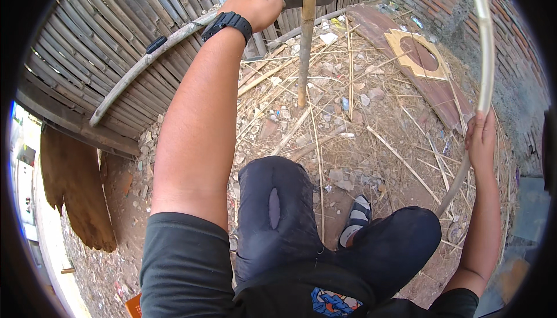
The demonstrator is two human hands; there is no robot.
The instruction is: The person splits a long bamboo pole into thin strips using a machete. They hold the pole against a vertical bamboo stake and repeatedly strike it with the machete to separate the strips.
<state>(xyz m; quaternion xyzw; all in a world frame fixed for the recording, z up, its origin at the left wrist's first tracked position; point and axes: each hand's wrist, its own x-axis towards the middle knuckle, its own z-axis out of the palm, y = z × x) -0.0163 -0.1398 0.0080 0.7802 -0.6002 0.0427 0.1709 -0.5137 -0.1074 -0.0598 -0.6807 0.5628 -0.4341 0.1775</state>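
Observation:
My left hand (261,9), a black watch (227,26) on its wrist, is raised at the top and closed round the handle of a machete. The machete's dark blade (325,1) lies across an upright bamboo pole (306,40) and shows on both sides of it; whether it touches or cuts into the pole I cannot tell. At the right, my right hand (481,138) is wrapped round a long, pale bamboo piece (485,57). That piece runs from the top edge down past my right knee and looks bent.
A slatted bamboo wall (98,45) with a curved rail stands at the left, a brick wall (522,45) at the right. Thin bamboo strips (406,170) and rubble litter the ground. A brown board (383,25) with a round opening lies beyond; my sandalled foot (357,216) is below.

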